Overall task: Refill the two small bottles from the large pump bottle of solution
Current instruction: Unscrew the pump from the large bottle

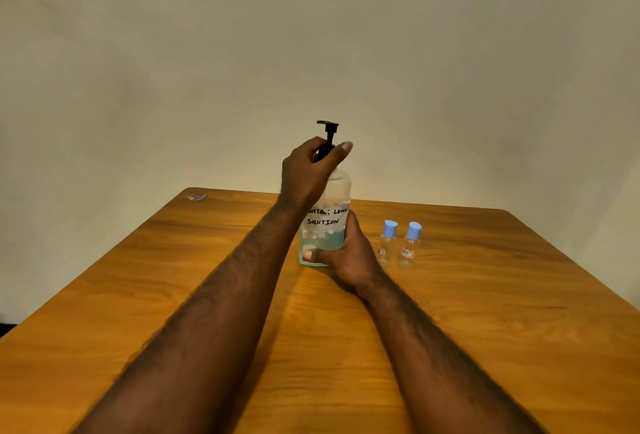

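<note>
— At the middle of the wooden table (485, 312), what are you doing with the pump bottle (325, 226)?

— I am steadying it with my right hand (346, 253), fingers wrapped round its lower body where the pale blue solution is sitting. My left hand (308, 170) is closing round the collar of the black pump head (327, 136), thumb on one side, fingers curled behind.

— So which step is that?

— I would say I am opening or readying the big bottle; whether I am unscrewing the pump or just gripping it, I cannot tell from here.

— And the small bottles?

— The two small bottles (398, 246) are standing upright just to the right of the big one, side by side, blue caps on, looking empty.

— What is coming next, then?

— Probably I am going to need a hand free to uncap one small bottle and bring its narrow neck under the spout. That is calling for careful aim, since the mouth looks small and spilling seems likely.
</note>
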